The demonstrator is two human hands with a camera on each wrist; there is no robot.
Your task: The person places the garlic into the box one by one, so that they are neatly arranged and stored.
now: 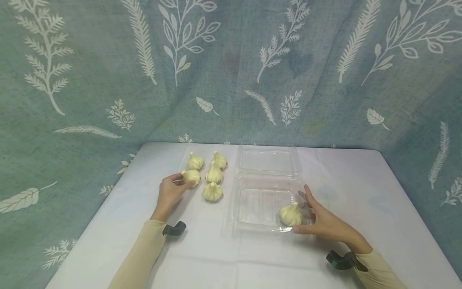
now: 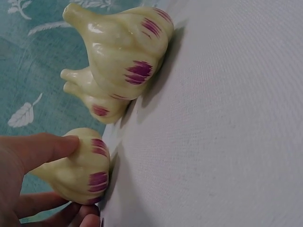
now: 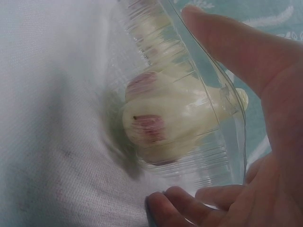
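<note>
My left hand [image 1: 170, 195] pinches a pale yellow garlic bulb [image 1: 191, 177] between thumb and fingers. In the left wrist view, this held bulb [image 2: 78, 168] shows purple streaks and is close over the white cloth. Several other bulbs stand around it, among them a near one [image 1: 213, 192] and a far-left one [image 1: 195, 161]. My right hand [image 1: 326, 222] holds the near right corner of a clear plastic container [image 1: 236, 208], thumb at the front edge and fingers along the right side. Inside that corner sits one garlic bulb [image 1: 290, 215], seen through the wall in the right wrist view.
The container's hinged lid [image 1: 267, 158] lies folded back toward the far side. A white cloth [image 1: 202, 257] covers the table. Behind it hangs a blue-green curtain [image 1: 231, 72] with white leaf patterns. Each wrist wears a dark camera mount [image 1: 175, 229].
</note>
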